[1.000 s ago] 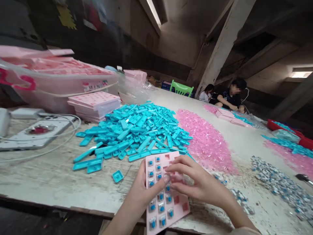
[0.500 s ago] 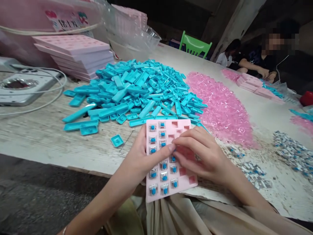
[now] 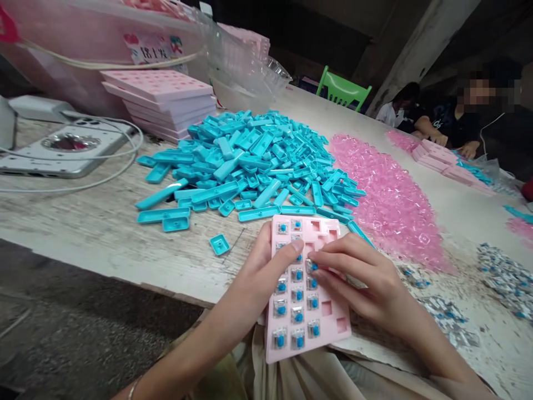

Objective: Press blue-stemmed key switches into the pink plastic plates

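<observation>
A pink plate (image 3: 291, 355) with square holes rests tilted at the table's front edge, above my lap. Clear key switches with blue stems fill its two left columns and part of the third; several holes on its right side are bare. My left hand (image 3: 266, 266) grips the plate from its left side, thumb lying across the top face. Between the thumb and fingertips of my right hand (image 3: 360, 272) is a key switch (image 3: 311, 265), pinched at a hole in the third column. Part of the plate's right side is hidden under this hand.
Turquoise keycaps (image 3: 250, 161) lie heaped behind the plate, with clear pink caps (image 3: 387, 200) to their right. Loose switches (image 3: 447, 316) are at the right. Stacked pink plates (image 3: 162, 103) and a phone (image 3: 69, 147) with a cable stand left. Two people (image 3: 449, 119) sit beyond.
The view has shifted, so everything appears further right and lower. My left thumb has moved up the plate, away from my right fingertips, uncovering the switch they pinch.
</observation>
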A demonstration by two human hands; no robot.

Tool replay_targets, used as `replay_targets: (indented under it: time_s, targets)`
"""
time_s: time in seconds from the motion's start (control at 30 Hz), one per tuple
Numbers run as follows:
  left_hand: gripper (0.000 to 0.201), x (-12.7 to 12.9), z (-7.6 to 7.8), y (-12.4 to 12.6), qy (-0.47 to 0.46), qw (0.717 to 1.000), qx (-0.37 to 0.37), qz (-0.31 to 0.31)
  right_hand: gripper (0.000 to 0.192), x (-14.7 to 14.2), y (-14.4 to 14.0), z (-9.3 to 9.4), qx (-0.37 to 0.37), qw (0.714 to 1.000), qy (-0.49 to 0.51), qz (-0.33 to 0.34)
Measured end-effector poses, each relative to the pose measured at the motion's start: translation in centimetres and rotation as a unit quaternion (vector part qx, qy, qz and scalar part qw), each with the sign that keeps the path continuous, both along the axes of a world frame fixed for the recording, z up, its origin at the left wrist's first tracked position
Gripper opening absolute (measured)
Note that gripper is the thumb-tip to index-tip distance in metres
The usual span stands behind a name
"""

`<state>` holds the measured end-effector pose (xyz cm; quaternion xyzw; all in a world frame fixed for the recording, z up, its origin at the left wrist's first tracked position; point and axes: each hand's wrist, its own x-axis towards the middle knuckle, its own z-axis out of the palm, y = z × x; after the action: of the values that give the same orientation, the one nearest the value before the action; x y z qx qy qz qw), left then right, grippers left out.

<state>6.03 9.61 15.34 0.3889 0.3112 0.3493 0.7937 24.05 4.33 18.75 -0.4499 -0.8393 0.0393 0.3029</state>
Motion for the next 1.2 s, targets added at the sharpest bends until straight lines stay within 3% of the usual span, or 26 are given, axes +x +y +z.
replay_targets:
  time_s: [0.2, 0.73, 0.97, 1.2]
  targets:
    - [0.030, 0.10, -0.04, 0.18, -0.006, 1.000, 0.026, 0.001, 0.013, -0.17, 0.07, -0.12, 0.004, 1.000, 0.015, -0.008]
    - [0.032, 0.18, 0.64, 0.04, -0.020, 1.000, -0.009, -0.007, 0.015, -0.39, -0.11, -0.25, -0.049, 0.997, 0.050, -0.022]
    - [0.039, 0.07, 0.49, 0.02, -0.004, 1.000, -0.005, -0.015, 0.011, -0.67, -0.40, -0.79, -0.025, 0.993, 0.068, -0.093]
    - [0.037, 0.11, 0.43, 0.21, -0.005, 0.999, 0.005, -0.038, 0.012, -0.53, -0.09, -0.32, -0.134, 0.987, 0.082, -0.034]
